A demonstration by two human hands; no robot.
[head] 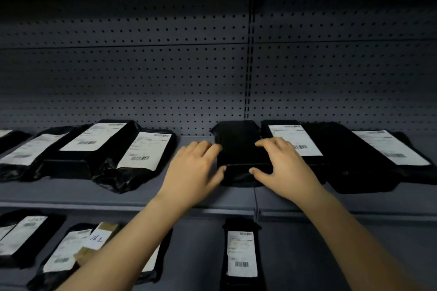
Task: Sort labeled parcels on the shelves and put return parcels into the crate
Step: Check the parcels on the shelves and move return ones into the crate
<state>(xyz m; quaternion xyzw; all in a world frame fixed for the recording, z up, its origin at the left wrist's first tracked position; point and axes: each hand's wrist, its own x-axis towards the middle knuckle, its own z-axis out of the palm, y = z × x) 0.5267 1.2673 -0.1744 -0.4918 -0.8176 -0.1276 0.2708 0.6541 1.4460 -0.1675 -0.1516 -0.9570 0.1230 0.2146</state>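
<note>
Both of a person's hands, the left hand point(196, 168) and the right hand point(281, 165), clasp a black parcel point(241, 149) at the centre of the frame, fingers curled over its side edges and thumbs pressed to its near end. It lies flat on the upper shelf point(71, 191), its far end close to the perforated back panel point(142, 78), and no label shows on its upper face. Sorting looks no more than part done: a dozen or so parcels lie across both shelves, and no crate is in view, so nothing can be said of returns put away. The parcels are slab-shaped, wrapped in glossy, crinkled black film, most bearing a white printed label with a barcode, as on the labelled parcel point(144, 151) left of centre and the slim parcel point(241, 253) on the lower shelf point(201, 255) at bottom centre. At lower left a brown cardboard packet point(106, 228) carries a handwritten slip. The shelving is matt grey metal
</note>
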